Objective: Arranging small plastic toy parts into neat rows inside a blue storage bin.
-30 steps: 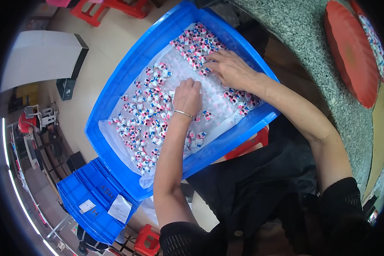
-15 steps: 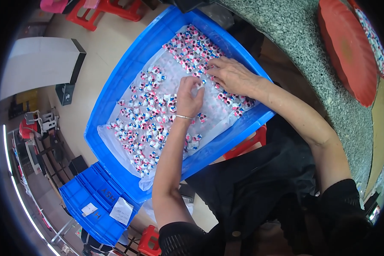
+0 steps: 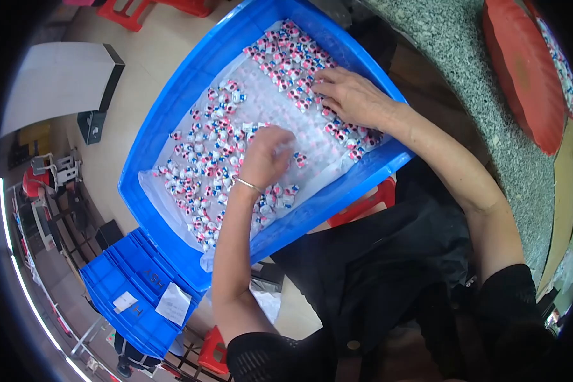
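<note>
Figurines (image 3: 293, 54) point every way inside the bin (image 3: 167, 102), counter (image 3: 471, 89) rightward; my left hand (image 3: 267, 156) and right hand (image 3: 352, 97) half-curl, holds unclear.

2 hands (image 3: 266, 156) (image 3: 356, 99), 1 bracelet (image 3: 247, 184), many pieces (image 3: 300, 158)

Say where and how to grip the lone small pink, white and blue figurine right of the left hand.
Probably pinch the figurine by opposite sides, from above: it lies apart on the thin white sheet, leaving a gap on its right.
</note>
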Tool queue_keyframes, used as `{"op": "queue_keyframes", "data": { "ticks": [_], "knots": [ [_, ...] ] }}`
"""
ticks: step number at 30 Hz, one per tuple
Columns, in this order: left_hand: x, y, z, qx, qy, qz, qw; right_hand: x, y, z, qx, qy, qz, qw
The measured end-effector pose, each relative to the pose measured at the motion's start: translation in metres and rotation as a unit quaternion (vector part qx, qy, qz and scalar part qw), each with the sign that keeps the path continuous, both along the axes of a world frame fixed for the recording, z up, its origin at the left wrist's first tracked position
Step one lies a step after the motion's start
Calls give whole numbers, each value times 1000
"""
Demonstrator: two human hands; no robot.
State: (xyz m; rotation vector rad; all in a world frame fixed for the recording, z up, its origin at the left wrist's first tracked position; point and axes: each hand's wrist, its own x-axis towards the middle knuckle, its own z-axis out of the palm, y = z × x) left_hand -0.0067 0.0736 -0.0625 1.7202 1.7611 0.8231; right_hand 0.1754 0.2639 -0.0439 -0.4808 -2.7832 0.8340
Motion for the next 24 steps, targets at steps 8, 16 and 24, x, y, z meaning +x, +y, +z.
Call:
{"op": "queue_keyframes", "data": {
  "ticks": [8, 16, 24],
  "knots": [
    [35, -13, -3, -63, 272, -122, 952, 6, -11, -3, 11, -21, 21, 1000],
    [31, 24, -24, 5, -113, 106, 988, 13, -10, -10, -6, -24, 15, 1000],
    [42, 43, -43, 133, 87, 60, 985, 13, -13, -6, -30, -37, 26, 999]
  ]
}}
